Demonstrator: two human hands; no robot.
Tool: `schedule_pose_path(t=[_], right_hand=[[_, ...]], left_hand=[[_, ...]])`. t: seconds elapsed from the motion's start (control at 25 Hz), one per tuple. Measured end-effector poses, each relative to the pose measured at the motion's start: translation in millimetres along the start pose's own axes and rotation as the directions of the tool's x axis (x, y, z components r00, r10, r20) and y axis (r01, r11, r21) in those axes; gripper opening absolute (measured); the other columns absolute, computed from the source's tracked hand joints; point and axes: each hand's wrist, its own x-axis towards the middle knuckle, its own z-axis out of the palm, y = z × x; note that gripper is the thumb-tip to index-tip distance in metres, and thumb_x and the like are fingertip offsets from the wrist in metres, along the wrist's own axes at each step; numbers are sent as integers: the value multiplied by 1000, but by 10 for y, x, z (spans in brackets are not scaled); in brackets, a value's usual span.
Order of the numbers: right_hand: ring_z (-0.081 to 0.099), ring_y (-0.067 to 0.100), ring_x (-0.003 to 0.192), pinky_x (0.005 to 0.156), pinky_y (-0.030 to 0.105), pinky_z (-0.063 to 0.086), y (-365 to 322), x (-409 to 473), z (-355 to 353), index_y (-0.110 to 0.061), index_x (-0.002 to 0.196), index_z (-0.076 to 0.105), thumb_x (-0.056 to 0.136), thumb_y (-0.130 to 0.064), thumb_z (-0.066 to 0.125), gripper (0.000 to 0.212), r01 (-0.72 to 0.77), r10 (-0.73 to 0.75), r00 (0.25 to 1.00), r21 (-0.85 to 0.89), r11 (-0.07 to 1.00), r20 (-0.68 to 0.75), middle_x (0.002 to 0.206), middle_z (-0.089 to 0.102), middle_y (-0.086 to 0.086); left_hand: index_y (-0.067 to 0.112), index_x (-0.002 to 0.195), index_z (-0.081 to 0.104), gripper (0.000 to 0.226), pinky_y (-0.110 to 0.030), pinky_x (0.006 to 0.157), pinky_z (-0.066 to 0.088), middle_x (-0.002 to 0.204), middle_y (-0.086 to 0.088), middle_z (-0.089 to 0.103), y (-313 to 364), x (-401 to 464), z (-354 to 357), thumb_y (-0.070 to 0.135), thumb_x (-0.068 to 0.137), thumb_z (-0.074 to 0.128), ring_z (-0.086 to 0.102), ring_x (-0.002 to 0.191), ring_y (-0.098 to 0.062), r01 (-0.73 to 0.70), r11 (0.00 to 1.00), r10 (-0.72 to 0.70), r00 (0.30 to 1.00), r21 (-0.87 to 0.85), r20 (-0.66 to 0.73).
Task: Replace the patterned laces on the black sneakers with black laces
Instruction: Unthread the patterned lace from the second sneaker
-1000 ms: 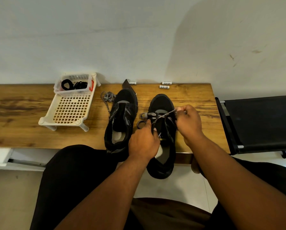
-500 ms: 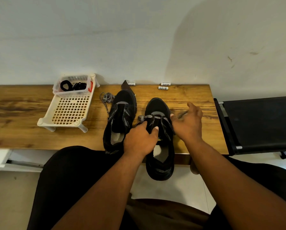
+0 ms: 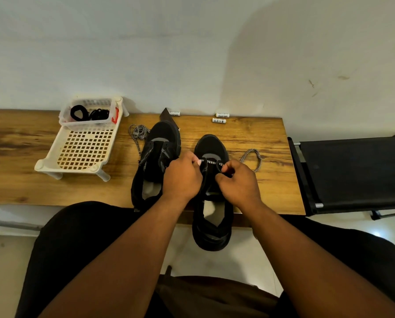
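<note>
Two black sneakers stand on the wooden table [image 3: 256,134]. The left sneaker [image 3: 159,154] has no lace; a removed black-and-white patterned lace [image 3: 139,131] lies bunched beside its toe. The right sneaker [image 3: 211,198] overhangs the table's front edge and still carries a patterned lace [image 3: 212,162] across its lowest eyelets, with a loose end [image 3: 252,158] trailing right on the table. My left hand [image 3: 182,177] pinches the lace at the shoe's left side. My right hand [image 3: 239,187] pinches it at the right side. Black laces [image 3: 88,113] lie in a small clear tub.
A white perforated plastic tray [image 3: 81,152] stands at the left, with the clear tub [image 3: 86,122] on its far end. Three small white batteries [image 3: 219,118] lie along the wall edge. A black chair seat [image 3: 352,171] adjoins the table's right end. My knees sit under the front edge.
My right hand let go of the stretched lace end, which now trails on the table to the right. Both hands moved forward to the lowest eyelets and pinch the lace there.
</note>
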Motion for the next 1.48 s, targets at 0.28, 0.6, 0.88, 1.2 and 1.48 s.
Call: schedule_pose_path(t=[0.28,0.6,0.88,1.2,1.48], right_hand=[[60,20,73,68,41,51,33,50,-111,-22,75,58,84,-15,59,11,-10,15,999,93,996,-47,76,62,-2],[64,15,75,70,40,57,25,37,-100,-23,75,64,80,-17,65,7,62,-61,997,23,998,-53,76,67,-6],[65,14,74,69,39,57,46,44,-115,-22,74,66,82,-16,64,10,-7,10,998,44,999,-65,75,67,-6],[64,12,68,61,28,50,19,39,-144,-22,76,69,86,-18,63,13,-46,53,992,58,997,-113,72,68,-7],[63,14,64,59,33,53,35,-17,-110,-22,73,66,81,-18,65,9,7,-8,993,-7,1000,-119,69,67,-7]], left_hand=[[30,136,46,38,-39,86,60,134,3,61,109,0,-90,22,101,59,68,103,-18,216,878,-199,976,-426,84],[35,106,71,13,-31,69,57,95,11,74,61,-54,11,42,99,64,69,84,-8,-75,996,79,994,50,-76],[27,98,64,13,-25,58,47,92,7,70,85,26,30,34,105,55,65,69,-7,118,972,-107,992,-204,63],[26,141,49,47,-26,75,54,129,6,61,176,-8,-180,26,97,66,65,96,-11,-33,982,-4,981,-185,-196],[29,103,68,16,-32,64,52,88,7,70,100,-88,74,41,102,57,67,79,-14,-120,984,122,992,129,-12]])
